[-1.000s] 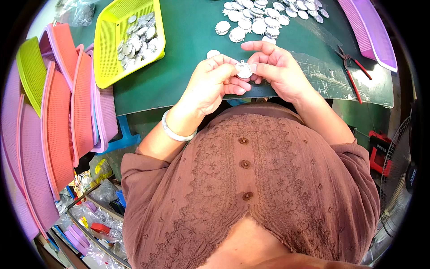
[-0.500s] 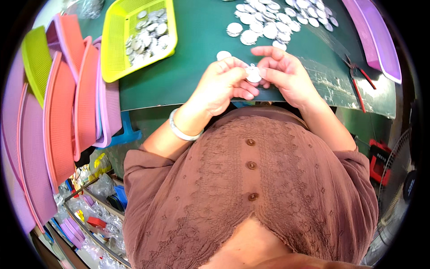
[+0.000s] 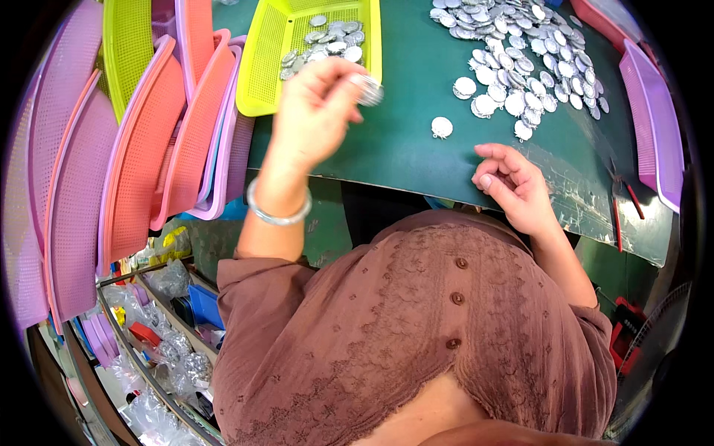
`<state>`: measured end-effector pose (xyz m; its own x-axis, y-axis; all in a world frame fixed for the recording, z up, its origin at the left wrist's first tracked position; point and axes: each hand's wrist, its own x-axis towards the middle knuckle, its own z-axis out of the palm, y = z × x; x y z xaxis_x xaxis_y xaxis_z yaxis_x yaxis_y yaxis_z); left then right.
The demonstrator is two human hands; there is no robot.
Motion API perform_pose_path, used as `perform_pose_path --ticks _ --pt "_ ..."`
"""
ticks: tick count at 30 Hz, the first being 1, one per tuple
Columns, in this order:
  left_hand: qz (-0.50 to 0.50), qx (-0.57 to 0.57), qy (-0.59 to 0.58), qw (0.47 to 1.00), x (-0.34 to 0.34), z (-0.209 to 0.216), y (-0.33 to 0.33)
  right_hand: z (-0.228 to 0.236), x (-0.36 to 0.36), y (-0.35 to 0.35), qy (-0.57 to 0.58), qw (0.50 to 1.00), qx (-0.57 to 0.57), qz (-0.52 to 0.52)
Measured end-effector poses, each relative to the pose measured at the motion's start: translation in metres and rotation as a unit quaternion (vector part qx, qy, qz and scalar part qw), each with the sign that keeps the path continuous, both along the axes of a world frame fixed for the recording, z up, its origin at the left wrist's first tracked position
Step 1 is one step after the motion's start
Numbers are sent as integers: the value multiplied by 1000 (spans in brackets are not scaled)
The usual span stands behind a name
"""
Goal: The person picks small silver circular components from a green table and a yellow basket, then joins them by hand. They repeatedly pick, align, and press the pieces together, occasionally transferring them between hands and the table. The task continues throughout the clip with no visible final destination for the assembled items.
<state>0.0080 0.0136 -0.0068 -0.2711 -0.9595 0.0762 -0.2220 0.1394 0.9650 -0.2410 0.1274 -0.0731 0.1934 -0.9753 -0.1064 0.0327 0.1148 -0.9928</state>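
My left hand [image 3: 316,115] is raised by the near right corner of the yellow-green basket [image 3: 256,93]. Thumb and fingers pinch a round silver metal disc [image 3: 368,90], slightly blurred. In the basket lie several similar silver discs [image 3: 336,49]. My right hand [image 3: 513,186] hovers near the table's front edge, its fingers loosely bent, thumb and forefinger apart, with nothing seen in them. A single disc [image 3: 442,127] with small loops on its rim lies on the table between my hands. Beyond it spreads a large pile of discs [image 3: 513,74].
Red-handled pliers [image 3: 617,204] lie at the right of the green table [image 3: 405,160]. A purple basket [image 3: 654,126] stands at the right edge. Nested orange and purple baskets [image 3: 141,141] crowd the left side. Bagged items [image 3: 171,346] fill a low shelf below left.
My left hand has moved left and away from my right hand, carrying the disc to the yellow-green basket. My right hand has let go of the disc. The whole view has shifted.
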Motion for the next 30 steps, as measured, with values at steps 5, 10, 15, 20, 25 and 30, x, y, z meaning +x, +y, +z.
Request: perform_pose_path --ticks 5,10,15,20,25,30 --pt "105 -145 -197 964 42 -1 -46 -3 -2 1 3 1000 -16 8" --pt "98 -174 -300 933 47 -8 -59 -7 -3 2 -5 999 -40 13" --pt "94 -262 -404 871 50 -13 -68 -7 -3 2 3 999 -43 14" --pt "-6 -249 -407 879 25 -14 -74 -7 -4 2 16 998 -49 18" --pt "-52 -234 -519 820 2 -13 -79 -8 -5 1 9 999 -47 18" --pt "-80 -225 -489 839 8 -17 -88 -8 -6 1 0 999 -49 21"
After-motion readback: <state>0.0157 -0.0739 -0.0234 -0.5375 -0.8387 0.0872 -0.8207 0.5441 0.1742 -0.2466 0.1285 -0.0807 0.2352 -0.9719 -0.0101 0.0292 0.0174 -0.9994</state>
